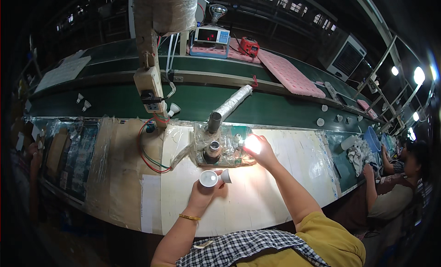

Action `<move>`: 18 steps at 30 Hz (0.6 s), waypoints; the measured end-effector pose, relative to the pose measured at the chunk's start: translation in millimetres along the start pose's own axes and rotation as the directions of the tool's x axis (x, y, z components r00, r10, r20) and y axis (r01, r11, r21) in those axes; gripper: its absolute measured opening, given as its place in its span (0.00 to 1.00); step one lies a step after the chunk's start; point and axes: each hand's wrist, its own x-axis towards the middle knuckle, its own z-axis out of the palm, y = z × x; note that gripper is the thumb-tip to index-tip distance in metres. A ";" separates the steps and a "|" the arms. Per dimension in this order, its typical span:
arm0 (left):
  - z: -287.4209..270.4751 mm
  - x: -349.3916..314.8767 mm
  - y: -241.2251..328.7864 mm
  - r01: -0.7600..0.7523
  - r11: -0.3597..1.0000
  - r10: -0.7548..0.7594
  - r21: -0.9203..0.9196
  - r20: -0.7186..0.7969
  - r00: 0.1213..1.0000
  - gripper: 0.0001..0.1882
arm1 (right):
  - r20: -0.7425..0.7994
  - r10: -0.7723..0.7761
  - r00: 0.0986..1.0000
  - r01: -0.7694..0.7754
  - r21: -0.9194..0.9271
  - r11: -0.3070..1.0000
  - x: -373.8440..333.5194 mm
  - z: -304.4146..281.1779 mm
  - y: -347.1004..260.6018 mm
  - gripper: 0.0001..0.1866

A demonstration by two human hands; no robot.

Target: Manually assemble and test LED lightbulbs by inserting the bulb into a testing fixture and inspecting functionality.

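In my left hand (202, 193), below the fixture, are two white cup-shaped spotlight bulbs. The nearer-left bulb (208, 178) turns its round face up, and the other bulb (225, 175) lies tilted against it. My right hand (265, 153) is closed around a glowing bulb (253, 144) at the right side of a plastic-wrapped test fixture (197, 152). Glare hides that bulb's outline and its contact with the fixture. An upright dark cylinder (214, 123) and a shorter dark socket-like post (212, 152) rise from the fixture.
A wooden post with a power socket (148, 85) stands at the left, red and green wires (141, 150) trailing from it. Behind runs a green conveyor belt (285, 108) carrying several bulbs. A meter (211, 36) sits on the shelf. Another person (395, 193) works at the right.
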 end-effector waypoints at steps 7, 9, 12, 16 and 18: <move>-5.5 4.6 -4.4 -0.011 1.000 0.011 0.021 -0.014 1.000 0.17 | -0.054 -0.040 0.998 0.037 -0.056 0.998 -1.2 2.6 -18.7 0.23; -5.2 6.5 -4.5 -0.017 1.000 0.017 0.009 -0.003 1.000 0.17 | -0.022 -0.080 0.997 0.080 -0.018 0.997 -10.6 0.2 -25.6 0.16; -7.0 6.0 -4.1 -0.042 0.999 0.042 -0.019 -0.011 0.999 0.16 | 0.176 -0.044 0.983 0.012 0.178 0.984 -31.4 4.0 -49.5 0.14; -10.0 6.1 -8.1 -0.068 0.997 0.068 0.022 -0.004 0.998 0.15 | 0.445 -0.141 0.884 0.046 0.219 0.975 -57.7 14.4 -88.2 0.22; -9.7 5.6 -10.2 -0.055 0.998 0.056 0.019 -0.010 0.998 0.15 | 0.419 -0.132 0.898 0.031 0.241 0.970 -57.4 14.7 -79.2 0.24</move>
